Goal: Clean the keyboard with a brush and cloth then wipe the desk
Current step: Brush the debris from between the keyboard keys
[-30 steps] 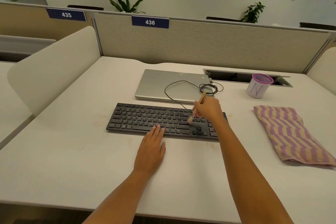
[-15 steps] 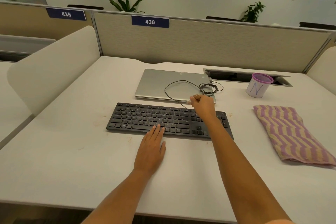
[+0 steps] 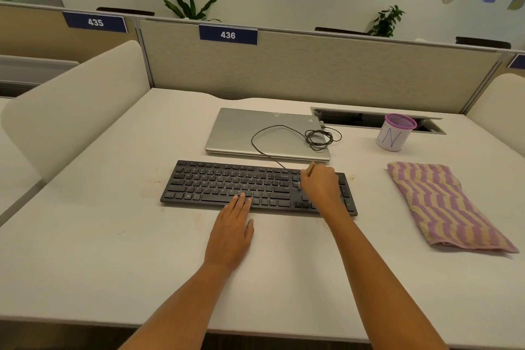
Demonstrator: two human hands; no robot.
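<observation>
Desk edge nearest, pale, with faint brownish specks near keyboard front. Left hand flat and empty, fingers apart from nothing, palm on desk, fingertips resting on front row of keyboard, pinning it. Right hand farther along, over right end of keyboard, closed around brush; only a short piece of handle showing above knuckles, bristles possibly the pale bit at lower left of fist, too small to be sure. Step in hand, by judgement: brushing keys, right-hand block. Cloth striped, folded, lying untouched on desk well right of keyboard. Next move likely: work remaining rows with short strokes, keep left hand bracing, avoid snagging cable. Beyond keyboard: shut laptop with cable coiled on lid. Farther right, cup by desk slot. Cloth pass and desk wipe not yet begun.
</observation>
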